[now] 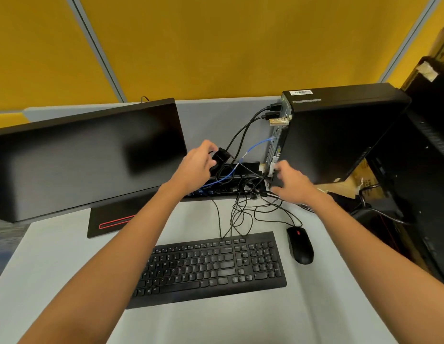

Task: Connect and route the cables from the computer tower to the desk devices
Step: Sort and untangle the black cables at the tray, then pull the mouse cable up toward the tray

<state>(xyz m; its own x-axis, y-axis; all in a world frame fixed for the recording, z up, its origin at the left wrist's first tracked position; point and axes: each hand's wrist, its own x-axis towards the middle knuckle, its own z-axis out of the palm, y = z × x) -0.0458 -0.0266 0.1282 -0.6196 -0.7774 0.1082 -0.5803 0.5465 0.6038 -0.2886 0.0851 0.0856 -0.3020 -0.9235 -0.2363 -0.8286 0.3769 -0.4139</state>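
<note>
A black computer tower [340,135] stands upright at the back right of the desk, its rear ports facing left with black cables, a gold connector and a blue network cable [253,147] plugged in. My left hand [198,165] grips a black plug [219,156] behind the monitor's right edge. My right hand [290,182] holds the tower's lower rear corner, fingers curled on it. A tangle of thin black cables [243,207] runs from the open cable tray [248,167] down to the keyboard [211,266] and the mouse [300,244].
A black monitor [87,155] on a stand with a red stripe fills the left. Yellow partition panels [216,45] rise behind the desk. Dark equipment and cardboard boxes [364,175] crowd the right edge. Pale desk surface [67,256] lies in front of the monitor.
</note>
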